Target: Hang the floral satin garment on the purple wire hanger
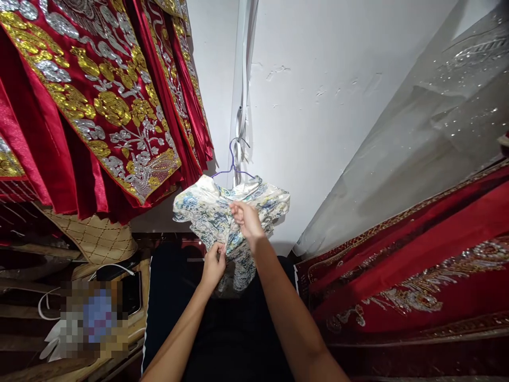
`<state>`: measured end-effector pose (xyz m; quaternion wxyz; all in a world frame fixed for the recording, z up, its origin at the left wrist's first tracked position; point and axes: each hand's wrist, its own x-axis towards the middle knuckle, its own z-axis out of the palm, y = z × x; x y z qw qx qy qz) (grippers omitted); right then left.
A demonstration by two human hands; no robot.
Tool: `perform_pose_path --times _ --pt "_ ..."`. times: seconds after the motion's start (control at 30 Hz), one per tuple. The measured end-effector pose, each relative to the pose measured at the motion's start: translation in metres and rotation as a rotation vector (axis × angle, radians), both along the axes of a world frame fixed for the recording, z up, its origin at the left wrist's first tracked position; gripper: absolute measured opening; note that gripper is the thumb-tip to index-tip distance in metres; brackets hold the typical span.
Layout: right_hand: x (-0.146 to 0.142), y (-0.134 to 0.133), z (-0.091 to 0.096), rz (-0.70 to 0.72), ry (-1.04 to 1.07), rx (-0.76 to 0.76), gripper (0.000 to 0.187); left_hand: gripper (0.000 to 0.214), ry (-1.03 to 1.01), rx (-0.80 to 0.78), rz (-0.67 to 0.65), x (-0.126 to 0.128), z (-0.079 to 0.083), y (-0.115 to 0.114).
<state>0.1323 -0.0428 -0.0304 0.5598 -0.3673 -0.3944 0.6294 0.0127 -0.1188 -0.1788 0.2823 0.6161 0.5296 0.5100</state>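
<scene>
While the pale floral short-sleeved garment hangs from a thin purple hanger by the white wall, we've got our left hand's fingers pinched on its lower front. Our right hand is higher up, fingers curled at the chest, but we can't tell if they're gripping cloth. Red satin with gold and silver sequins hangs over to our left.
</scene>
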Motion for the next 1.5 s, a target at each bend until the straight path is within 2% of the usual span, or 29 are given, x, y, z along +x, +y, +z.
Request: perform_pose_path --times 0.07,0.13,0.2,0.27,0.3,0.37,0.47,0.53,0.6,0.7,0.77,0.87,0.93,1.0,1.03,1.13,1.2,1.23,1.3,1.33,1.43,1.5 --pt "-0.002 0.007 0.035 -0.024 0.039 0.095 0.017 0.019 0.03 0.004 -0.04 -0.003 0.002 0.002" --pt "-0.003 0.005 0.059 -0.066 0.061 0.163 0.018 0.015 0.063 -0.003 -0.106 -0.004 0.003 0.003" --pt "-0.002 -0.003 0.069 -0.097 0.034 0.213 0.02 0.011 0.095 -0.018 -0.185 -0.006 0.01 0.004" --pt "0.0 -0.012 0.068 -0.096 -0.016 0.262 0.022 0.008 0.121 -0.031 -0.266 -0.008 0.027 0.005" --pt "0.002 -0.016 0.065 -0.085 -0.04 0.279 0.023 0.007 0.121 -0.022 -0.295 -0.009 0.041 0.006" --pt "0.005 -0.023 0.061 -0.057 -0.086 0.295 0.026 0.009 0.081 0.053 -0.295 -0.011 0.081 0.011" --pt "0.008 -0.03 0.064 -0.02 -0.177 0.323 0.028 0.034 -0.022 0.306 -0.135 -0.012 0.153 0.022" --pt "0.009 -0.03 0.071 0.003 -0.228 0.386 0.028 0.03 0.053 0.428 -0.102 -0.01 0.192 0.03" --pt "0.009 -0.027 0.072 -0.01 -0.263 0.454 0.028 0.02 0.168 0.507 -0.082 -0.006 0.218 0.036" --pt "0.009 -0.017 0.051 -0.136 -0.345 0.486 0.028 0.016 0.231 0.587 0.0 -0.007 0.234 0.039" --pt "0.009 -0.014 0.021 -0.189 -0.418 0.431 0.03 0.016 0.125 0.621 0.125 -0.02 0.235 0.041" --pt "0.008 -0.022 -0.029 -0.163 -0.437 0.301 0.032 0.015 -0.32 0.58 0.337 -0.063 0.221 0.045" --pt "0.004 -0.036 -0.055 -0.127 -0.4 0.231 0.032 0.017 -0.722 0.379 0.382 -0.095 0.199 0.047" --pt "0.0 -0.053 -0.069 -0.085 -0.368 0.195 0.032 0.017 -0.986 0.061 0.391 -0.116 0.166 0.042" --pt "-0.001 -0.06 -0.073 -0.046 -0.364 0.196 0.031 0.015 -1.053 -0.056 0.428 -0.119 0.147 0.038" --pt "0.005 -0.076 -0.075 0.165 -0.442 0.199 0.029 0.012 -1.031 -0.204 0.411 -0.104 0.092 0.025" --pt "0.017 -0.08 -0.074 0.388 -0.582 0.158 0.029 0.013 -0.97 -0.291 0.34 -0.084 0.068 0.02" --pt "0.025 -0.08 -0.075 0.493 -0.658 0.13 0.03 0.014 -0.939 -0.324 0.296 -0.075 0.061 0.019" --pt "0.04 -0.08 -0.077 0.604 -0.76 0.112 0.032 0.021 -0.893 -0.348 0.212 -0.058 0.058 0.018" --pt "0.046 -0.079 -0.078 0.57 -0.78 0.127 0.035 0.025 -0.88 -0.335 0.166 -0.052 0.062 0.017" --pt "0.052 -0.075 -0.078 0.212 -0.755 0.166 0.048 0.032 -0.831 -0.225 -0.06 -0.032 0.087 0.004" --pt "0.047 -0.074 -0.076 0.08 -0.647 0.153 0.054 0.029 -0.71 -0.151 -0.252 -0.017 0.109 -0.011"
